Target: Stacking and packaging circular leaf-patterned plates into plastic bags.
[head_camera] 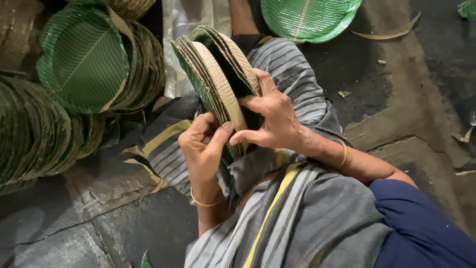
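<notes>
- Starting far left, leaning stacks of green leaf plates (84, 64) stand on the floor (99, 218).
- Your left hand (203, 144) pinches the near edge of the plate bundle (218, 74) on your lap.
- Edge-up, the bundle runs far-left to near-right.
- Your right hand (275, 119) closes on its right face.

Floor-level plate-making workshop, stacks of green leaf plates (74, 94) leaning along the left edge of the stone floor (406, 114), leaf trimmings (389, 33) lying scattered
</notes>
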